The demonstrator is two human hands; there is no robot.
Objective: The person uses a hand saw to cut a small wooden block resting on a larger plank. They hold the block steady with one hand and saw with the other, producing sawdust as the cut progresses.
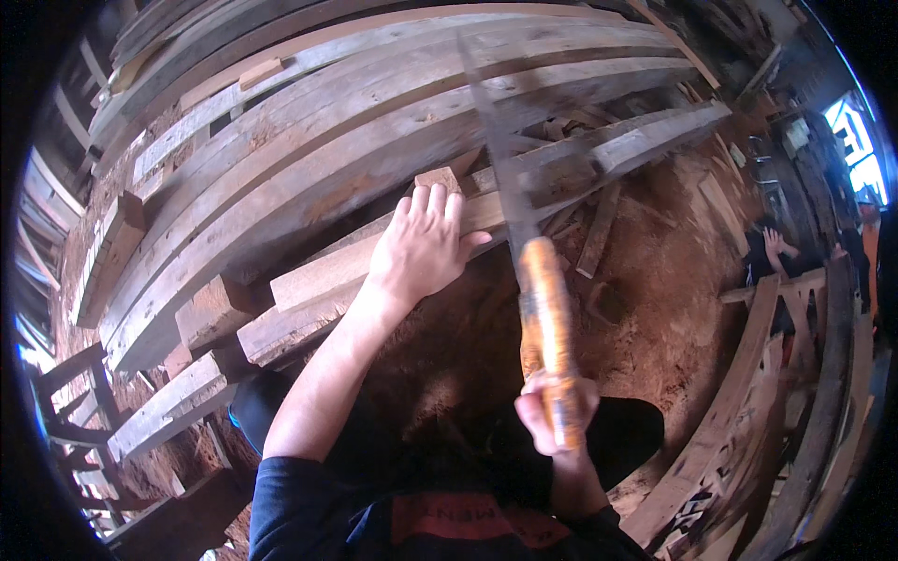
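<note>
My left hand (419, 238) presses on a rough timber beam (318, 280), its fingers curled over the far edge beside a short wooden block (434, 176). My right hand (554, 411) is closed on the orange-and-yellow handle (547, 309) of a hand saw, blurred by motion. The long dark blade (498, 140) runs forward across the beam, just right of my left hand; whether its teeth are in the wood I cannot tell.
Long weathered planks (309, 140) lie stacked beyond the beam. More boards (786, 393) lean at the right, beside another person's hand (774, 245). A dark wooden frame (75, 430) stands at left. Reddish dirt ground (645, 280) shows around the beam, with loose offcuts (599, 238).
</note>
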